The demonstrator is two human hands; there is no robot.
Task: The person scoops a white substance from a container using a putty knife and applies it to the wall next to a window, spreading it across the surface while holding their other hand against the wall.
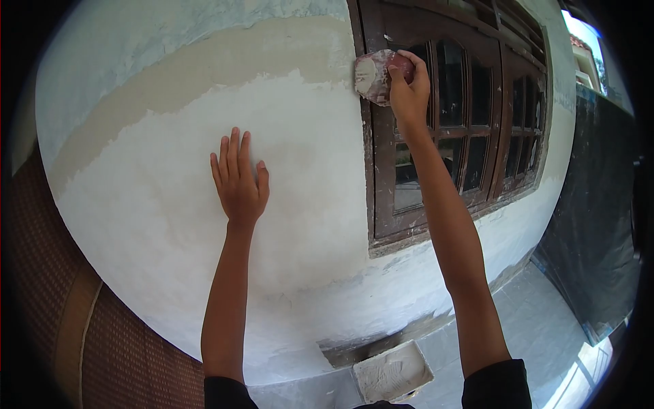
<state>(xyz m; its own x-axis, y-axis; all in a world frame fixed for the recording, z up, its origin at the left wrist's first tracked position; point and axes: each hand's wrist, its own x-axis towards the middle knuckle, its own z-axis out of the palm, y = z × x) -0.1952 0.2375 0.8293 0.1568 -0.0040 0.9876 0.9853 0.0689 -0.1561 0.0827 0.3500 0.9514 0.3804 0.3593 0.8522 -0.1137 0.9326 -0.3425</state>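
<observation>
My left hand (240, 180) is near the wall's middle with its fingers spread, palm toward the white plastered wall (306, 170), holding nothing. Up at the window's left edge, my right hand (411, 85) grips a reddish block-like tool (378, 77) smeared with pale plaster. The tool overlaps the dark brown window frame (364, 123) and the edge of the wall beside it. A beige, rougher band (204, 58) of plaster curves across the upper wall, above the whiter area.
A rectangular tray (392, 371) of pale plaster lies on the grey tiled floor (524, 320) below the wall. Brown woven material (129, 341) is at the lower left. A dark sheet (593, 211) hangs at the right. The window has several glass panes.
</observation>
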